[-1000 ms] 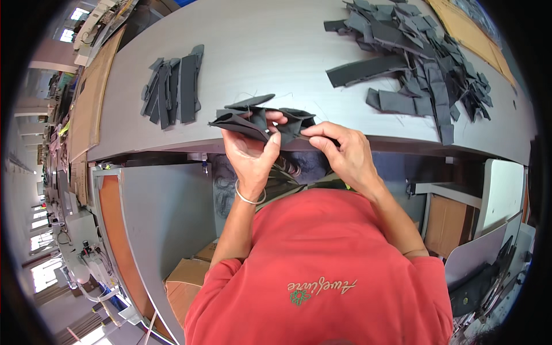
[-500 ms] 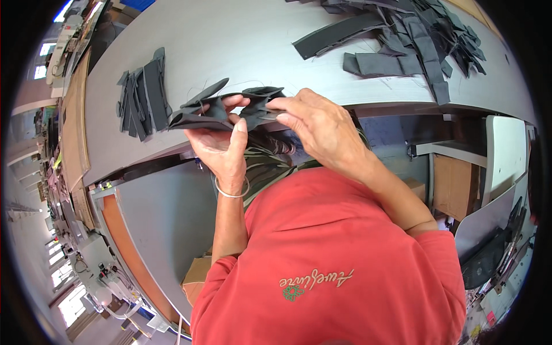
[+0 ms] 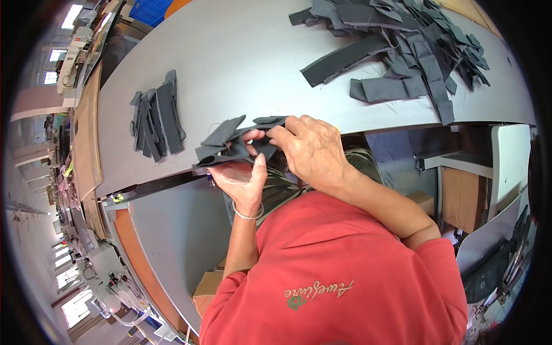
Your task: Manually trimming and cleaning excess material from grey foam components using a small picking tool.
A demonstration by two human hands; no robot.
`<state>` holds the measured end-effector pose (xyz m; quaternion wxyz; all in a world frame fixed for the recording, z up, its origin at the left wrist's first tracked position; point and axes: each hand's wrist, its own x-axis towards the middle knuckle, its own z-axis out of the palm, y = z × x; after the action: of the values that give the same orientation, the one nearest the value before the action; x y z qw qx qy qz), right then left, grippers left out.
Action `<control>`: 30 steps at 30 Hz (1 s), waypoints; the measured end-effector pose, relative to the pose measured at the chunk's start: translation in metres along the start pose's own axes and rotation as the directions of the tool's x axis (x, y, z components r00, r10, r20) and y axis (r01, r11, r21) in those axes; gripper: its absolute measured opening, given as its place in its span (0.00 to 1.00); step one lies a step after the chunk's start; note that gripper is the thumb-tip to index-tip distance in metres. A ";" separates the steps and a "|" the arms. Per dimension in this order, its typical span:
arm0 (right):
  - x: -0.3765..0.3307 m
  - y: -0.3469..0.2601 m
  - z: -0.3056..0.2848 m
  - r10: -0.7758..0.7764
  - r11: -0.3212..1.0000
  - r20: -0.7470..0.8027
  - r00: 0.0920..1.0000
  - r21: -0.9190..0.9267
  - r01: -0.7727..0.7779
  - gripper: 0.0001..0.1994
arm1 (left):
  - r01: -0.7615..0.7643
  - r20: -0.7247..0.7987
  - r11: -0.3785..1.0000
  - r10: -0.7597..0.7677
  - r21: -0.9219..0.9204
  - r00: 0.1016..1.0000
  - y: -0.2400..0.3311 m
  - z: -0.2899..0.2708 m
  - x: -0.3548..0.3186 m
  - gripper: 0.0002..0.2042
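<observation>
Half-curled, the left hand (image 3: 241, 179) holds folded dark-grey fabric strips (image 3: 223, 132) over the pale-grey tabletop (image 3: 241, 66)'s near edge (probably for steadiness); the right hand (image 3: 313, 150), nearly closed, pinches them.

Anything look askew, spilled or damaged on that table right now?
No spill or damage stands out. On the table, the heap of dark strips at right looks untidy, pieces crossing at odd angles, while the smaller bundle at left lies roughly aligned. The fabric in the left hand is partly hidden.
</observation>
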<state>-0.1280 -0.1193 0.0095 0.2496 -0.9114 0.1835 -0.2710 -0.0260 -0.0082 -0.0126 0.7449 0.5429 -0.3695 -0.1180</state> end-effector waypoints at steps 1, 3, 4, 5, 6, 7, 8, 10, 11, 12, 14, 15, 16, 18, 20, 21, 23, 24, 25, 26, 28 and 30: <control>0.001 0.000 0.001 -0.002 1.000 -0.003 1.000 -0.006 0.002 0.06 | -0.007 0.015 0.999 0.007 0.036 1.000 0.001 0.000 0.001 0.28; 0.003 0.001 0.001 -0.005 1.000 0.002 1.000 -0.001 0.005 0.06 | -0.010 -0.004 1.000 0.010 -0.011 1.000 -0.001 0.001 0.000 0.29; 0.004 0.001 0.001 -0.001 1.000 0.011 1.000 0.001 0.001 0.06 | -0.002 -0.005 1.000 0.002 -0.012 1.000 -0.002 0.002 0.000 0.29; 0.005 0.002 0.002 0.008 1.000 0.017 1.000 0.007 -0.008 0.05 | -0.007 -0.006 1.000 0.007 -0.009 1.000 -0.003 0.002 0.001 0.29; 0.005 0.003 0.002 0.006 1.000 0.015 1.000 0.008 -0.006 0.05 | -0.015 0.006 1.000 0.015 -0.011 1.000 -0.004 0.003 0.002 0.28; 0.006 0.004 0.002 0.013 1.000 0.015 1.000 0.021 -0.013 0.05 | -0.023 0.017 1.000 0.023 -0.013 1.000 -0.004 0.003 0.003 0.27; 0.007 0.005 0.001 0.020 0.999 0.015 1.000 0.033 -0.020 0.05 | -0.026 0.018 1.000 0.026 -0.013 0.999 -0.004 0.003 0.005 0.27; 0.009 0.007 0.000 0.030 0.999 0.007 1.000 0.039 -0.030 0.04 | 0.004 0.019 1.000 -0.003 -0.011 1.000 -0.003 0.005 0.008 0.26; 0.009 0.008 -0.001 0.043 0.998 0.001 0.999 0.045 -0.043 0.04 | 0.008 0.015 1.000 -0.007 -0.020 1.000 -0.002 0.007 0.009 0.25; 0.010 0.009 -0.002 0.038 0.998 -0.002 0.999 0.047 -0.038 0.04 | 0.003 0.015 1.000 -0.002 -0.017 1.000 -0.002 0.006 0.009 0.25; 0.011 0.010 -0.004 0.063 0.992 -0.030 0.998 0.108 -0.059 0.03 | 0.009 0.015 1.000 -0.009 -0.007 1.000 -0.003 0.005 0.011 0.25; 0.012 0.010 -0.005 0.061 0.993 -0.033 0.998 0.108 -0.057 0.03 | 0.015 0.019 0.999 -0.014 -0.030 1.000 -0.002 0.006 0.013 0.25; 0.012 0.009 -0.006 0.083 0.989 -0.030 0.996 0.129 -0.078 0.03 | 0.011 0.020 1.000 -0.011 -0.029 1.000 -0.002 0.006 0.014 0.25; 0.014 0.010 -0.007 0.105 0.984 -0.030 0.994 0.151 -0.099 0.03 | 0.041 0.001 0.998 -0.041 -0.040 0.999 -0.001 0.007 0.016 0.25; 0.016 0.011 -0.005 0.066 0.988 -0.080 0.995 0.147 -0.053 0.04 | 0.033 0.008 0.999 -0.033 -0.032 0.999 -0.001 0.009 0.018 0.26; 0.018 0.011 -0.007 0.064 0.988 -0.084 0.994 0.147 -0.051 0.04 | 0.027 0.011 0.999 -0.027 -0.025 1.000 -0.001 0.009 0.020 0.26; 0.020 0.009 -0.011 0.082 0.988 -0.010 0.997 0.131 -0.080 0.04 | 0.017 0.042 1.000 -0.017 0.001 0.999 0.001 0.010 0.024 0.25; 0.021 0.009 -0.012 0.081 0.988 -0.014 0.997 0.130 -0.078 0.04 | 0.009 0.072 1.000 -0.010 0.026 0.997 0.002 0.011 0.026 0.24; 0.022 0.009 -0.012 0.078 0.990 -0.026 0.997 0.117 -0.074 0.04 | 0.005 0.074 1.000 -0.007 0.025 0.997 0.002 0.013 0.027 0.24; 0.023 0.010 -0.013 0.075 0.992 -0.037 0.997 0.102 -0.071 0.04 | 0.015 0.074 1.000 -0.015 0.011 0.997 0.001 0.015 0.027 0.24; 0.024 0.010 -0.012 0.075 0.994 -0.039 0.996 0.088 -0.071 0.04 | 0.020 0.075 1.000 -0.020 0.000 0.997 0.002 0.018 0.028 0.24; 0.025 0.011 -0.013 0.075 0.995 -0.043 0.996 0.072 -0.072 0.04 | 0.030 0.082 0.999 -0.027 -0.029 0.996 0.003 0.022 0.029 0.24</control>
<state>-0.1177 -0.1446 0.0234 0.2874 -0.8882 0.2129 -0.2885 -0.0208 -0.0395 0.0057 0.7357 0.5314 -0.3899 -0.1562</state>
